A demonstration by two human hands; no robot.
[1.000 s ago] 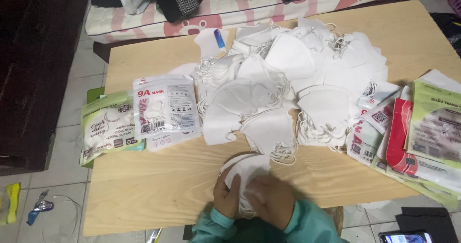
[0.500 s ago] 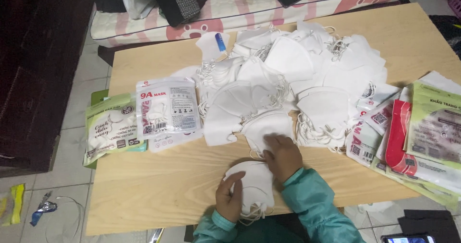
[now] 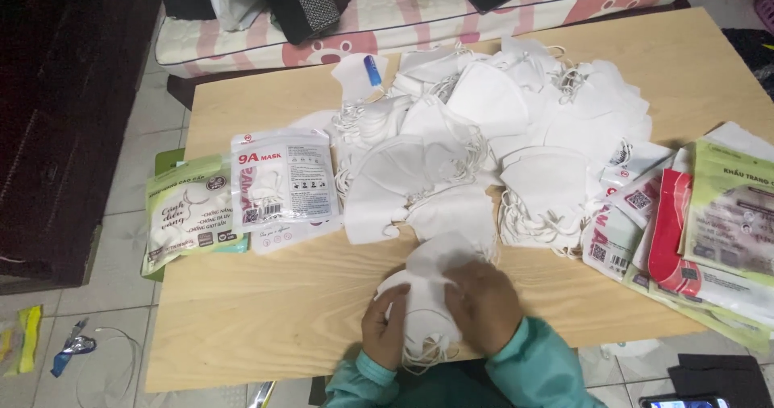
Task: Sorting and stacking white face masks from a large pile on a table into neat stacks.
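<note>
My left hand (image 3: 385, 326) grips the left edge of a small stack of white face masks (image 3: 426, 283) at the near edge of the wooden table (image 3: 266, 311). My right hand (image 3: 482, 305) lies on the same stack from the right, fingers curled over its top mask. Ear loops hang from the stack below my hands. Just beyond it spreads a big loose pile of white masks (image 3: 492, 142) across the table's middle. Both sleeves are teal.
Printed mask pouches lie at the left (image 3: 282, 178) and green ones beside them (image 3: 189, 214). More flat pouches, green and red (image 3: 709, 231), are heaped at the right. A blue marker (image 3: 372, 70) lies at the back. A mattress (image 3: 419, 13) borders the far side; a phone (image 3: 685, 401) lies on the floor.
My right hand reached out to the pile half a second ago and has come back onto the stack with a mask. My left hand has stayed on the stack.
</note>
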